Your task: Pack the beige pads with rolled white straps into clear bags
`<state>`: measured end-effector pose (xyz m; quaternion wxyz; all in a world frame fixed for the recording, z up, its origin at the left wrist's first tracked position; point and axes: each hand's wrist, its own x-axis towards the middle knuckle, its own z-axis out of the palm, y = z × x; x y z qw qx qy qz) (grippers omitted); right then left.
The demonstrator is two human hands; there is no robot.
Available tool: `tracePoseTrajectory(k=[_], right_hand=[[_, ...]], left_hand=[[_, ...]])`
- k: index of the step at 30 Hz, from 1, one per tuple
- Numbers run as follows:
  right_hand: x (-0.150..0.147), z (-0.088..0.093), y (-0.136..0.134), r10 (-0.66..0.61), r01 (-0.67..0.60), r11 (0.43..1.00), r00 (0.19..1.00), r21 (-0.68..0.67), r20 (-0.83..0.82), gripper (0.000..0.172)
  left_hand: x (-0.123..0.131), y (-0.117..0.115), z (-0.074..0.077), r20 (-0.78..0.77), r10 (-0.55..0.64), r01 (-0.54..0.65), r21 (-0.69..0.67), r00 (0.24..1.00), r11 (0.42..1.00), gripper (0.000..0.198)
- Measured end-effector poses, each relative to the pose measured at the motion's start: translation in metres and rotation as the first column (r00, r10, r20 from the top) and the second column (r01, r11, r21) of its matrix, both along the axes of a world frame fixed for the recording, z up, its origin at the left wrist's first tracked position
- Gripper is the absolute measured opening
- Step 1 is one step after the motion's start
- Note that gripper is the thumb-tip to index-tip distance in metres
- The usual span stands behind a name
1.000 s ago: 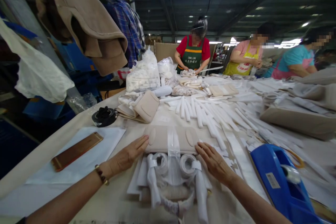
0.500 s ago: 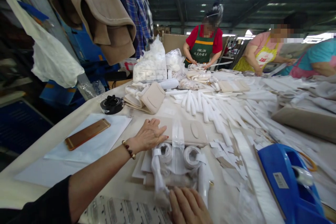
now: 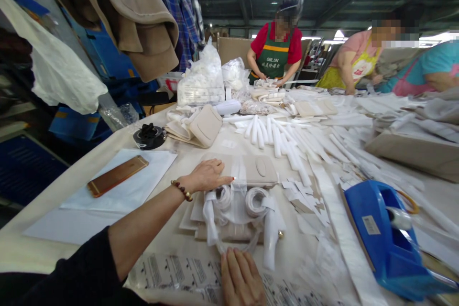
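Observation:
A beige handbag (image 3: pixel 260 165) lies flat on the table, with a white translucent strip across its middle. Over its left part my left hand (image 3: pixel 206 175) rests with fingers stretched out and thumb pointing right. Two rolled rings in white foam wrap (image 3: pixel 256 202) sit on the bag's near side. White-wrapped strap ends (image 3: pixel 269 241) hang down from them. Close to me, my right hand (image 3: pixel 242 277) lies flat, fingertips on the lower edge of the wrapped strap, fingers side by side. A printed plastic bag (image 3: pixel 172 270) is under and beside it.
A blue tape dispenser (image 3: pixel 385 239) stands at the right. Paper scraps (image 3: pixel 304 201) and white foam tubes (image 3: pixel 276 138) spread beyond the bag. On the left are a phone (image 3: pixel 118 176) on white sheets and a black tape roll (image 3: pixel 148 136). Co-workers (image 3: pixel 276 52) stand across the table.
My right hand has moved slightly left along the strap's lower edge. My left hand's fingers have flattened on the bag. The view has shifted a little.

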<state>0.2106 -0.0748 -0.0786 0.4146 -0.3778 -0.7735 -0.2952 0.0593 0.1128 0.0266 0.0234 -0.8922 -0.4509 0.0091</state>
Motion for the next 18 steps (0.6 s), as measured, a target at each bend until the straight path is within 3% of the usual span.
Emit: tracePoseTrajectory(k=[5,12,18], right_hand=[[-0.006,0.001,0.001,0.045,-0.05,0.997,0.994,-0.051,-0.103,0.045],[-0.001,0.001,0.005,0.094,-0.093,0.996,0.987,0.015,-0.131,0.038],[0.005,0.012,-0.001,0.076,-0.077,0.997,0.994,-0.011,-0.074,0.04]], left_hand=[[0.004,0.003,-0.002,0.0,0.051,-0.051,-0.053,0.999,0.997,0.044],[0.001,-0.008,0.004,0.056,0.081,-0.081,0.002,0.995,0.997,0.034],[-0.008,-0.028,0.001,0.125,0.118,-0.121,0.011,0.985,0.993,0.048]])
